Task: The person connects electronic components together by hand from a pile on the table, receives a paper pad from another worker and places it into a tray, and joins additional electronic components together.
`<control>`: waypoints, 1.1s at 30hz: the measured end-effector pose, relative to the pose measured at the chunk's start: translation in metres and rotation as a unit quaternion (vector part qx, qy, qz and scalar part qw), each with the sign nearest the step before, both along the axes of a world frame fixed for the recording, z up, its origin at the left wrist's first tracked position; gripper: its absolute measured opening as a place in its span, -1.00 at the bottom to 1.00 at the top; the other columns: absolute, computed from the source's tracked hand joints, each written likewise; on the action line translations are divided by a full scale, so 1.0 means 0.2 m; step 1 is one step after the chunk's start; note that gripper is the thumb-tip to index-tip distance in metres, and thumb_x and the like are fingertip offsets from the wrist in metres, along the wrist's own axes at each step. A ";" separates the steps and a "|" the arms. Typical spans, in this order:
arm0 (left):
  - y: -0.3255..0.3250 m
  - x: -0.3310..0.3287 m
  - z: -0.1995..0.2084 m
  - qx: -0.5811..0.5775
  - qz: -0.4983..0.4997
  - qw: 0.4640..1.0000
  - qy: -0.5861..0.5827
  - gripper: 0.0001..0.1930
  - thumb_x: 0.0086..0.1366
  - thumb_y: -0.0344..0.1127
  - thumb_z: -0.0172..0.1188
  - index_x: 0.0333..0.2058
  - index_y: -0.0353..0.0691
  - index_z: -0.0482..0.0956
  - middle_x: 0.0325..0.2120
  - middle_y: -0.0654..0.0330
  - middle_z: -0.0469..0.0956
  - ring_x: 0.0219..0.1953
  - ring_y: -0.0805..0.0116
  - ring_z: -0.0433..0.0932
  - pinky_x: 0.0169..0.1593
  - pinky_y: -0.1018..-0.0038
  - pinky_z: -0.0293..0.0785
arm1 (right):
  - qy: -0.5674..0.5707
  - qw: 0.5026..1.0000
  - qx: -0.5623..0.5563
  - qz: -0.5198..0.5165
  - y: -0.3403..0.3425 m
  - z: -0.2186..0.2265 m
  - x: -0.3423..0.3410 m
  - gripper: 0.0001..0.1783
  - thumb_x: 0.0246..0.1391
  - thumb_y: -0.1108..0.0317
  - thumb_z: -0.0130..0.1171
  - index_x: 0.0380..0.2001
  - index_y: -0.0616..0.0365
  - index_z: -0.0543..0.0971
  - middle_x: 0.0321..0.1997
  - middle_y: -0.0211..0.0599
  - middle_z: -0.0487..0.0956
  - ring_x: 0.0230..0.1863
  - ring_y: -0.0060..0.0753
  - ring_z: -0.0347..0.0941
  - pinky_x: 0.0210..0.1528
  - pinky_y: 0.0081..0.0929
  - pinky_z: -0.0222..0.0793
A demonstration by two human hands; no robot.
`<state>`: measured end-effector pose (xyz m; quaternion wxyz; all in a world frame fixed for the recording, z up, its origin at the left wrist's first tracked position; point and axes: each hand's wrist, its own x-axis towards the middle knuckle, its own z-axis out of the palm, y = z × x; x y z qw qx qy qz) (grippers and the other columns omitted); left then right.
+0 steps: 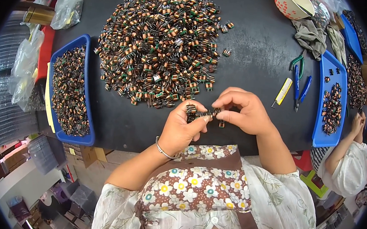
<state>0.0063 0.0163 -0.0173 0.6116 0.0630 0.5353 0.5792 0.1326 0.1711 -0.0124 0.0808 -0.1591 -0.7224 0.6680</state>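
Close to the table's near edge, my left hand is closed around several small copper-wound coils with black bases and pins. Thumb and forefinger of my right hand pinch one small coil just beside my left fingertips. Another coil shows below my right thumb; whether it lies on the table or hangs from the fingers I cannot tell. Beyond both hands rises a large heap of similar coils, a few with green parts. Some loose coils lie at its right side.
A blue tray full of coils stands left. At right, another blue tray holds fewer. Between lie green-handled pliers, blue-handled tools and a yellow-white tool. Cloths and a bowl sit far right. Another person's hands work beyond.
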 end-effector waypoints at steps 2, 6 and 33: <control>0.01 0.00 -0.01 0.003 0.003 1.000 -0.006 -0.84 0.18 -0.54 0.08 -0.27 -0.23 0.36 -0.45 0.15 0.49 -0.53 0.54 0.46 -0.65 0.71 0.28 | 0.008 1.000 -0.020 -0.003 -0.01 -0.01 0.00 -0.82 -0.15 0.58 0.21 -0.37 0.23 0.56 -0.40 -0.37 0.48 -0.39 -0.62 0.39 -0.37 -0.69 0.28; 0.03 0.00 0.00 0.008 -0.014 1.000 -0.007 -0.83 0.17 -0.55 0.08 -0.25 -0.23 0.35 -0.49 0.21 0.47 -0.55 0.54 0.46 -0.66 0.71 0.28 | 0.017 0.999 -0.034 -0.010 0.00 -0.03 0.00 -0.81 -0.16 0.53 0.25 -0.37 0.21 0.56 -0.43 -0.41 0.50 -0.43 -0.63 0.42 -0.40 -0.65 0.35; -0.59 -0.91 0.27 0.048 0.397 0.858 0.322 -0.92 0.19 -0.45 0.07 -0.32 -0.21 0.40 -0.47 0.20 0.49 -0.55 0.51 0.44 -0.69 0.68 0.24 | -0.053 0.917 0.391 -0.048 -0.06 0.02 -0.14 -0.76 -0.30 0.50 0.29 -0.52 0.17 0.43 -0.44 -0.32 0.41 -0.41 -0.26 0.40 -0.38 -0.40 0.34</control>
